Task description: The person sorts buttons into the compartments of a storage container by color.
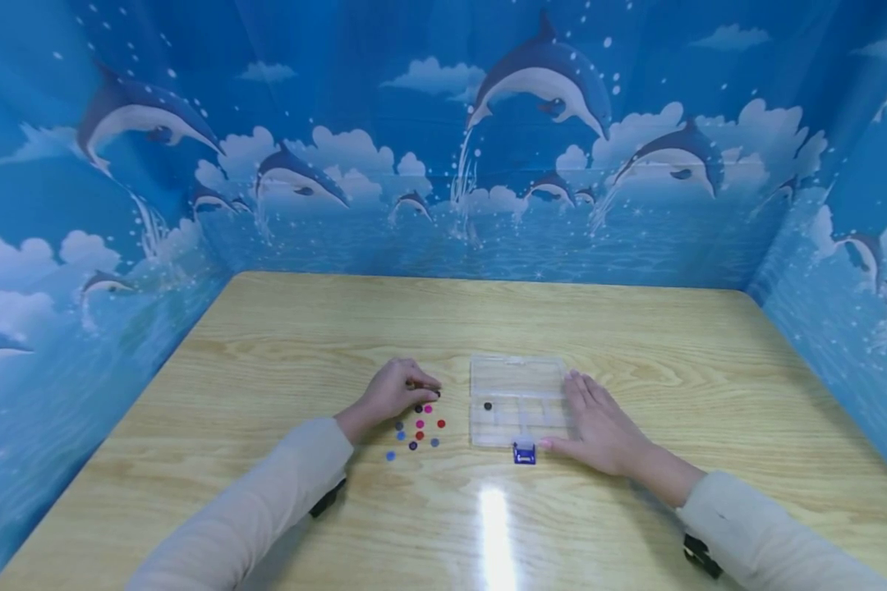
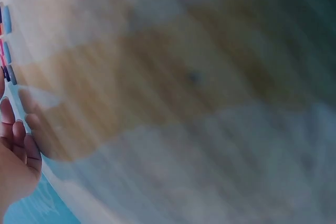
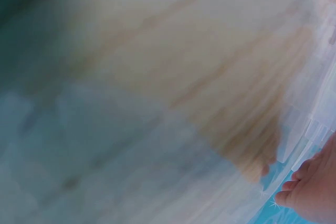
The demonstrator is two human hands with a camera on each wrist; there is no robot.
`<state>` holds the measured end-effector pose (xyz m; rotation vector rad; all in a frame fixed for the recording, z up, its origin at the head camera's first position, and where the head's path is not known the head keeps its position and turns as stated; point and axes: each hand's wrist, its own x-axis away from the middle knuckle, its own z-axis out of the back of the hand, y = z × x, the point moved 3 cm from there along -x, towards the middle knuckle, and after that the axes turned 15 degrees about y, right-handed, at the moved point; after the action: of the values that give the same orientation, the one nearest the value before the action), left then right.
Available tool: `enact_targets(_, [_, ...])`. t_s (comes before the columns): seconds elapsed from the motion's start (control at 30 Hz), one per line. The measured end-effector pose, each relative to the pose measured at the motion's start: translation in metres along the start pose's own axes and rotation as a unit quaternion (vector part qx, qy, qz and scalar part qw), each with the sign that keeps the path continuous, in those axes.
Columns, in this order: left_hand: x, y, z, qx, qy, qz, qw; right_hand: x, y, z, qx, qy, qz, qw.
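Observation:
Between thumb and index finger, my left hand (image 1: 395, 391) pinches a small black button (image 1: 438, 395), close over the table. Just in front of that hand lie several loose round buttons in pink, red, blue, grey and black, among them a pink button (image 1: 420, 424) and a blue button (image 1: 391, 455). A clear plastic compartment case (image 1: 480, 439) stands with its lid folded open to the back. One black button (image 1: 488, 406) sits in its back left compartment. My right hand (image 1: 606, 427) rests along the case's right side, fingers straight, thumb at the front edge.
A small dark blue label (image 1: 524, 454) with white print is at the case's front edge. The wood-patterned table (image 1: 303, 312) has a curtain (image 1: 414, 230) with dolphins around its back and sides. Both wrist views show mostly blurred tabletop.

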<state>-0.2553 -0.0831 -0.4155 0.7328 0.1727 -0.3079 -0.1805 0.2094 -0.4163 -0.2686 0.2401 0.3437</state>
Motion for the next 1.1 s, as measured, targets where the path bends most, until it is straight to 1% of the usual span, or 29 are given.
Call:
enact_targets(0.2, [-0.0012,-0.0007,-0.0009,-0.007,-0.006,-0.007,0.9999,-0.0003,-0.001,0.0014,-0.001,-0.001,0.0,1.0])
enact_targets(0.4, [-0.0019,-0.0009,-0.002,-0.008,-0.003,-0.008,0.9999,0.0006,-0.0005,0.0007,0.0,0.005,0.009,0.9999])
enact_targets(0.6, [-0.0017,0.002,-0.0011,-0.006,-0.006,0.0,1.0,0.0002,0.0004,-0.0011,-0.002,-0.003,0.003,1.0])
enact_targets(1.0, [-0.0017,0.0029,-0.0015,-0.007,-0.006,0.006,0.9999,0.0007,0.0007,-0.002,-0.004,-0.001,0.0,1.0])
enact_targets(1.1, [-0.002,0.0031,-0.0016,-0.003,-0.006,0.012,0.9999,0.0006,0.0004,-0.0016,-0.004,0.002,0.001,1.0])
